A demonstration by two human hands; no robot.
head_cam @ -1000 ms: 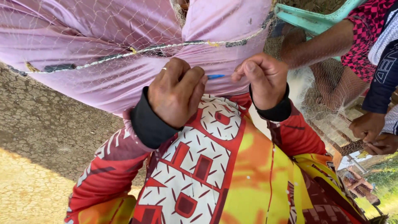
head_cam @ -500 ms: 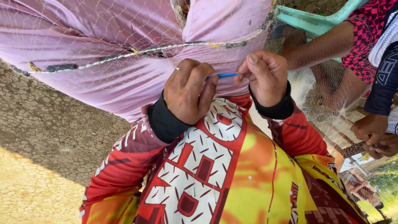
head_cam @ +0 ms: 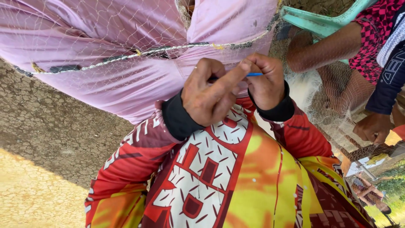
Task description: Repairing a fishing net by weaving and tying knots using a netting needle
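A fine pale fishing net (head_cam: 126,38) lies over my lap in pink trousers, with a corded edge line (head_cam: 168,50) carrying dark weights. My left hand (head_cam: 209,95) is curled at the net, its forefinger stretched across to my right hand (head_cam: 268,82). My right hand pinches a thin blue netting needle (head_cam: 255,74), whose tip shows between the two hands. Both hands are touching just below the edge line. What my left fingers pinch is partly hidden; it looks like mesh.
Another person sits at the right: a bare forearm (head_cam: 325,46), a hand (head_cam: 371,126) in more net, and a red checked garment. A turquoise plastic chair (head_cam: 320,21) stands behind. Cracked dirt ground (head_cam: 46,139) lies to the left.
My hands have closed together and shifted right. My left forefinger now reaches over the blue needle to the right hand, and less of the needle shows.
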